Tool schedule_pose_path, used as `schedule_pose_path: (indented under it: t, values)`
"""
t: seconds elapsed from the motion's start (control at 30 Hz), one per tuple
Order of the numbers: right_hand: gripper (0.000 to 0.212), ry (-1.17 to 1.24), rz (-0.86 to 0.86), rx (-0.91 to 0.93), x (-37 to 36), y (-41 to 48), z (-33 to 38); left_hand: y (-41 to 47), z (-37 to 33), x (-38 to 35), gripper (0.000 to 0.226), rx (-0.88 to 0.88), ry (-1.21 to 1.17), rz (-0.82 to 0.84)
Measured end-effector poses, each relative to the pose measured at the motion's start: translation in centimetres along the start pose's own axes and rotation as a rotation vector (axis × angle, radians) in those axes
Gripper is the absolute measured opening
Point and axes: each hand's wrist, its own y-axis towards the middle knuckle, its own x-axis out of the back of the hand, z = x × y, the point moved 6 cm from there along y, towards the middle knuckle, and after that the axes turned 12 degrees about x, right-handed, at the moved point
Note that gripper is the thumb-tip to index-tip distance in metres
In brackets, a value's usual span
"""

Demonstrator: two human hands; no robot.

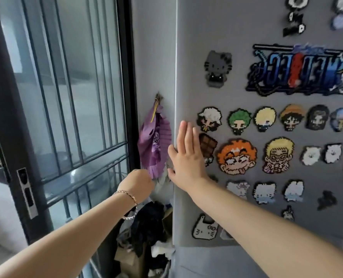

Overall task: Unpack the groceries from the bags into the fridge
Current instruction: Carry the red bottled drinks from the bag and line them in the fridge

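The grey fridge door point(237, 33) fills the right half of the head view; it is closed and covered in pixel-bead magnets. My right hand point(186, 155) presses flat on the door close to its left edge, fingers straight and pointing up, partly over a chocolate-bar magnet point(207, 146). My left hand point(136, 182), with a bracelet on its wrist, reaches into the gap left of the fridge just under a purple folding fan point(154, 143). Its fingers curl away from me and are hidden, so I cannot tell if they hold anything. No grocery bag is clearly in view.
A dark-framed sliding door with bars point(66, 97) and a handle lock point(27, 192) stands at the left. A pile of dark cloth, paper and bags point(148, 233) fills the narrow gap between that door and the fridge's side.
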Motion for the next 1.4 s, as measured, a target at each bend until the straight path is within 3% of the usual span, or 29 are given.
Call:
schedule_pose_path:
  t: [0.23, 0.53, 0.73, 0.83, 0.93, 1.0, 1.17, 1.4]
  values:
    - [0.065, -0.081, 0.096, 0.012, -8.6, 6.7, 0.5, 8.8, 0.2, -3.5, 0.020, -0.029, -0.073, 0.143]
    - [0.087, -0.171, 0.257, 0.069, -17.1, 11.9, -0.8, 15.2, -0.5, -3.8, 0.026, -0.028, -0.046, 0.121]
    - [0.090, -0.192, 0.406, 0.062, -17.7, 12.3, -1.3, 17.5, 0.2, -3.5, 0.027, 0.018, -0.102, 0.115]
    - [0.072, -0.139, 0.486, 0.047, -16.3, 11.9, -0.9, 16.9, 1.1, -3.1, 0.025, 0.004, -0.053, 0.134]
    - [0.041, 0.099, 0.387, 0.063, -14.3, 11.6, 0.7, 14.7, 1.9, -2.9, 0.024, -0.027, 0.107, 0.185]
    - [0.038, 0.287, 0.275, 0.167, -12.7, 11.3, 2.5, 14.1, 3.4, -3.4, 0.025, 0.004, 0.201, 0.200]
    - [0.027, 0.789, 0.448, 0.509, -11.3, 9.3, 9.7, 10.7, 8.7, -2.3, 0.025, 0.225, 0.267, 0.161]
    - [0.024, 0.966, 0.330, 0.990, -3.6, 4.3, 19.4, -4.4, 16.6, 0.2, 0.027, 0.715, 0.249, -0.019]
